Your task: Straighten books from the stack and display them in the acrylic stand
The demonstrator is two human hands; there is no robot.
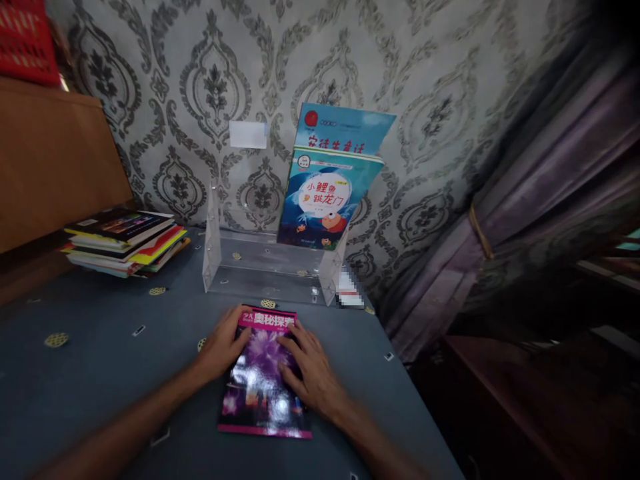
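Left hand (219,347): fingers extended and slightly bent, thumb apart, resting at the upper left edge of the purple book (265,383). Right hand (313,367): open, fingers spread, tips and thumb on the cover at the right side. Neither hand is closed around the book; how firmly they press, cannot tell.

Purple book: lies flat on the table (165,340), face up, pink bands at top and bottom, white title at the far end. Glare on the lower cover.

Just beyond it: clear rack (267,283), upright on the table, near the wall (430,120). Blue books stand in its right part, leaning; the front book (320,200) overlaps the lower part of the rear book (345,127). White label (249,135) above the left part of the rack; cannot tell whether it sits on the wall or on clear plastic. A pixelated item (351,290) lies beside the rack's right end.

Left, farther off: uneven stack (125,240) of books on the table, dark cover on top, yellow and red edges showing. Behind it, brown panel (55,160), with red basket (27,43) above. Right: purple curtain (490,193), gathered by a tie (480,232).
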